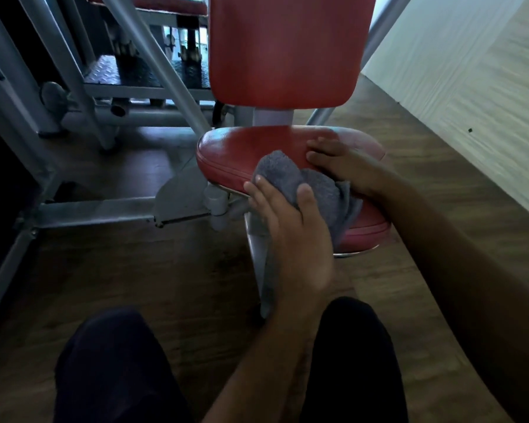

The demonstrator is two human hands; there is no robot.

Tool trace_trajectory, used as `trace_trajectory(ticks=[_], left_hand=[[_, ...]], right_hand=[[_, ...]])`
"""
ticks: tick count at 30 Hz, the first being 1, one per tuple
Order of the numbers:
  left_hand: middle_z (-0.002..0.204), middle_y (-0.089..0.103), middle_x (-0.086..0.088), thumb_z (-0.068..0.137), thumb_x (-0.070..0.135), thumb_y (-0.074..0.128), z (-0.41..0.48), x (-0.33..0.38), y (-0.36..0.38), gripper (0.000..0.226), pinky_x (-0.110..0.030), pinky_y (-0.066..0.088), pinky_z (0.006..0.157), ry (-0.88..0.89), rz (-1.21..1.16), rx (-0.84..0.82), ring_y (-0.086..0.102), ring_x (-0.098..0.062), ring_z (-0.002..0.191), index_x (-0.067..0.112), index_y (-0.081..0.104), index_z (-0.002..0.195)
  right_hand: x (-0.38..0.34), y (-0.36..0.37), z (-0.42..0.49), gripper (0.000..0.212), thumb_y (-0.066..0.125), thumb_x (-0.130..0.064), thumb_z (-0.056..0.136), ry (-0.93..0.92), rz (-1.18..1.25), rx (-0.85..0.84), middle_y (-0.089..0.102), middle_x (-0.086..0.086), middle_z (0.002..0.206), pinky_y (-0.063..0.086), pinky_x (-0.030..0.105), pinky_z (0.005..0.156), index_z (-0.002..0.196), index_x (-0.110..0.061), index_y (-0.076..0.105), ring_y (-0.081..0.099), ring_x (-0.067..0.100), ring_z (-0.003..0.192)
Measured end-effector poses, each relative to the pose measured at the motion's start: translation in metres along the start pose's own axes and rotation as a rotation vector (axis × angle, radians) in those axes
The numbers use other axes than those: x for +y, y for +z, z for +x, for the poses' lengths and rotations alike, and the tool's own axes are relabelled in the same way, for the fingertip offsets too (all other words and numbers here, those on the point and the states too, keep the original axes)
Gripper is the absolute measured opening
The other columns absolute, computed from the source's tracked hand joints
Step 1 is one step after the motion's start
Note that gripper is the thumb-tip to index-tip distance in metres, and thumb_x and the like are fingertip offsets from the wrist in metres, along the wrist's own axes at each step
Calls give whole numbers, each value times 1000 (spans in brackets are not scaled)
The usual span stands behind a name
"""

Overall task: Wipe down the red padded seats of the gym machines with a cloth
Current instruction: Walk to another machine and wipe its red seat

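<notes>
Fingers (258, 182) and thumb of the left hand (287, 221) curl round a bunched grey cloth (283, 170), pressing it against the front edge of the red padded seat (239, 148). The right hand (341, 167) lies flat on the seat top, fingers straight, beside the cloth. This seat appears to be mid-wipe. The next stroke likely calls for sweeping the cloth across the uncovered left part, then the red backrest (287, 50).

backrest (284, 50) blocks behind, frame (83, 96) crowds left

Bare left hand (287, 230), right hand (342, 169), dark trousers (113, 370)
</notes>
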State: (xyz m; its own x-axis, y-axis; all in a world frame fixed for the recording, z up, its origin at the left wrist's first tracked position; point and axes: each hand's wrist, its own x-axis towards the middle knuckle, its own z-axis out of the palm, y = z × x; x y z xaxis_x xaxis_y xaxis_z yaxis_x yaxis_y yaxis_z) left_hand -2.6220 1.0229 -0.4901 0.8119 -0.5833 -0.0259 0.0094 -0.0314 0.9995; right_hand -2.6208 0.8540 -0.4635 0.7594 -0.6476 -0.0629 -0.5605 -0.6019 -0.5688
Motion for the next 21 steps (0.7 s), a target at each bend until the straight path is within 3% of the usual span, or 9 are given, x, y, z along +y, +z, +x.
trace_trajectory(ticks=[2, 5, 7, 9, 12, 14, 17, 19, 21], left_hand=[[163, -20, 5, 106, 41, 28, 20, 1, -5, 65, -26, -11, 118, 103, 270, -32, -22, -10, 148, 19, -6, 158], [166, -5, -7, 106, 40, 22, 50, 7, -9, 63, -39, -14, 119, 243, 780, -181, -14, -22, 152, 9, 6, 157], [166, 3, -9, 105, 43, 18, 67, 18, -4, 64, -43, -7, 122, 275, 985, -314, -4, -24, 153, 7, 10, 157], [165, 9, -11, 105, 44, 19, 83, 25, 4, 64, -45, 3, 123, 305, 1094, -437, 6, -27, 152, 7, 13, 157], [142, 50, -16, 104, 33, 35, 106, 36, -1, 45, -46, 33, 112, 334, 892, -591, 45, -30, 133, 10, 47, 141], [119, 66, -8, 99, 19, 48, 124, 40, -19, 28, -42, 45, 102, 310, 612, -504, 61, -24, 114, 16, 66, 119], [114, 70, -11, 92, 13, 48, 148, 34, -45, 26, -44, 48, 99, 363, 518, -213, 63, -27, 108, 13, 71, 106], [118, 68, -12, 96, 19, 46, 154, 28, -48, 28, -41, 46, 100, 363, 600, -252, 61, -28, 110, 11, 67, 114], [122, 65, -15, 103, 22, 40, 156, 22, -47, 31, -31, 39, 93, 370, 750, -290, 59, -30, 113, 10, 66, 116]], right_hand=[[3, -1, -1, 49, 54, -55, 86, -8, 120, 43, 59, 0, 137, 38, 40, 112, 130, -34, 60, 55, 13, 124], [0, -6, -9, 19, 56, -26, 95, -51, 300, 202, 73, -9, 95, 50, 23, 95, 104, -28, 73, 65, -4, 88], [-4, -11, -17, 25, 57, -25, 91, -54, 327, 361, 75, -4, 98, 52, 35, 96, 107, -21, 75, 67, 5, 91], [-12, -15, -25, 27, 56, -25, 91, -77, 261, 426, 74, -2, 105, 50, 36, 97, 112, -21, 74, 66, 11, 99], [-30, -23, -35, 26, 53, -24, 94, -85, 169, 413, 73, 0, 107, 49, 33, 93, 109, -24, 74, 64, 14, 100], [-39, -24, -36, 25, 51, -28, 94, -51, 156, 344, 72, 1, 106, 50, 34, 91, 106, -27, 74, 64, 18, 99], [-51, -9, -40, 29, 48, -32, 100, -105, -25, 149, 70, 2, 114, 50, 33, 93, 116, -26, 71, 63, 18, 103], [-57, 6, -49, 44, 39, -48, 102, -188, -246, -18, 50, 0, 148, 32, 40, 114, 141, -32, 52, 45, 22, 134], [-57, 13, -57, 64, 28, -67, 97, -146, -420, -82, 22, -6, 163, 13, 45, 122, 154, -38, 26, 19, 21, 150]])
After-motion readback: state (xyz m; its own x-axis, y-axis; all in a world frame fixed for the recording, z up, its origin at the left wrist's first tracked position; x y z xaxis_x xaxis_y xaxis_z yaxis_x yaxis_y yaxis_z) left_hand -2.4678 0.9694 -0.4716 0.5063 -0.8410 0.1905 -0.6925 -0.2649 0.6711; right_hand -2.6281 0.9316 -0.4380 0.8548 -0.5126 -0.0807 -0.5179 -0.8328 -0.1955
